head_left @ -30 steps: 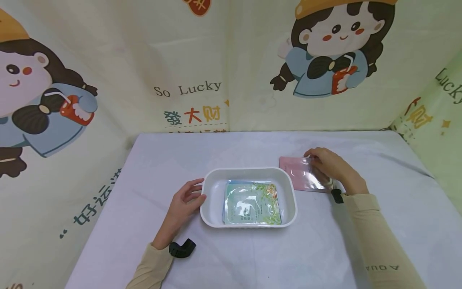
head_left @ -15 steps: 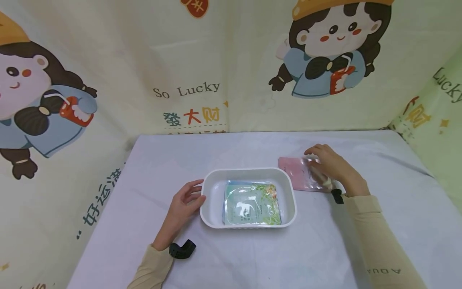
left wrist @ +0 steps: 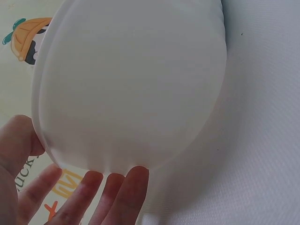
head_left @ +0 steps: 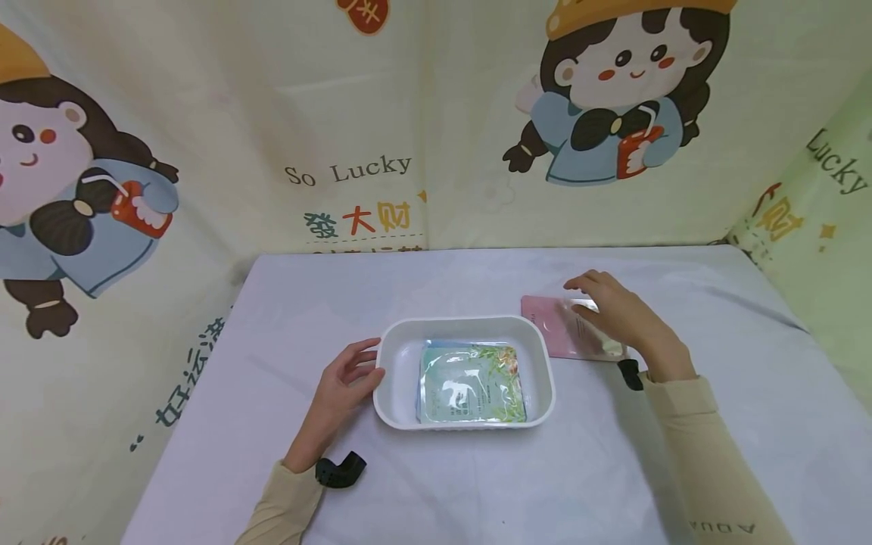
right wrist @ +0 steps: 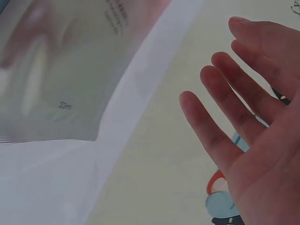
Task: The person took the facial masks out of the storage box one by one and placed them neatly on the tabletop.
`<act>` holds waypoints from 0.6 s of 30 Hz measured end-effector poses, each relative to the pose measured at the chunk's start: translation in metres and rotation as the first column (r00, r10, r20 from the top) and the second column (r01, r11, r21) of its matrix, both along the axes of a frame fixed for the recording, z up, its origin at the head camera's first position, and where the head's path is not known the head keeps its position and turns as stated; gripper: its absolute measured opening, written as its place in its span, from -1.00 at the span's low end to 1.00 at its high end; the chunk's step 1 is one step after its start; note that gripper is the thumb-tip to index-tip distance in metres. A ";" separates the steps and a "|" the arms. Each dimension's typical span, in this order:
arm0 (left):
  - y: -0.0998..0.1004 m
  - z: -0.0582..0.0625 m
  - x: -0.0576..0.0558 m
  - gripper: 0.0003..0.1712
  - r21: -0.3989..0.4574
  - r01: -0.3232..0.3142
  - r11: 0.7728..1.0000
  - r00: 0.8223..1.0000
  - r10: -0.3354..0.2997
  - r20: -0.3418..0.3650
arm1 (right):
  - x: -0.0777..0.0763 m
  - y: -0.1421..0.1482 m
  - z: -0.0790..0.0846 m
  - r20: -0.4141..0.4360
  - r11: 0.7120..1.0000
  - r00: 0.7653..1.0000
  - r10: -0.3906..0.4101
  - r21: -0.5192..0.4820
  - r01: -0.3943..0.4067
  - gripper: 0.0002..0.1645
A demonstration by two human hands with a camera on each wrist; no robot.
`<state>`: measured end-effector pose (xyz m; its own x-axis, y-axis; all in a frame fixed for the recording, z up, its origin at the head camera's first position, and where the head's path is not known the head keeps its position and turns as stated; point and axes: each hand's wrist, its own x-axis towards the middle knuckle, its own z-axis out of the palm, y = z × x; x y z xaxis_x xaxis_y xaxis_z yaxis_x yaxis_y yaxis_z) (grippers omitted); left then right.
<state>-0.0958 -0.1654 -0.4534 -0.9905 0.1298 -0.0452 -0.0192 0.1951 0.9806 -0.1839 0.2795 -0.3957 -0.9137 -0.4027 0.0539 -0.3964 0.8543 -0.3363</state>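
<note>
A white tray stands on the table with flat, glossy green-and-blue sachets lying stacked in it. Against the tray's left end rests my left hand; in the left wrist view its thumb is at the rim and its relaxed fingertips touch the outer wall. A shiny pink sachet lies flat just beyond the tray's right end. Over its right part hovers my right hand, fingers spread and holding nothing. The right wrist view has those fingers apart from the sachet.
A white cloth covers the table. Behind it hangs a cream curtain with printed cartoon figures, close along the table's back edge. Black camera mounts sit on both wrists.
My right hand has lifted off the pink sachet and its fingers have spread. The left hand stays at the tray, and the whole scene shifts slightly left in the head view.
</note>
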 end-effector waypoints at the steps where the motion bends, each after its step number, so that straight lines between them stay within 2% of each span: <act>1: 0.000 0.000 0.000 -0.42 0.001 -0.003 1.000 1.000 0.003 0.003 | 0.001 -0.002 0.002 -0.001 1.000 1.000 0.001 -0.001 -0.001 -0.51; 11: 0.000 0.000 0.002 -0.42 0.011 -0.003 1.000 1.000 0.003 0.007 | 0.020 -0.024 0.020 0.028 0.999 1.000 0.008 -0.041 -0.007 -0.49; 18: 0.001 0.001 0.003 -0.42 -0.003 -0.007 1.000 1.000 0.007 0.008 | 0.027 -0.036 0.022 -0.018 0.997 0.998 0.057 -0.057 -0.058 -0.49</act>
<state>-0.0932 -0.1644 -0.4521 -0.9910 0.1228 -0.0533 -0.0283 0.1975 0.9799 -0.1572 0.2432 -0.3737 -0.8880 -0.4503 0.0930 -0.4500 0.8093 -0.3776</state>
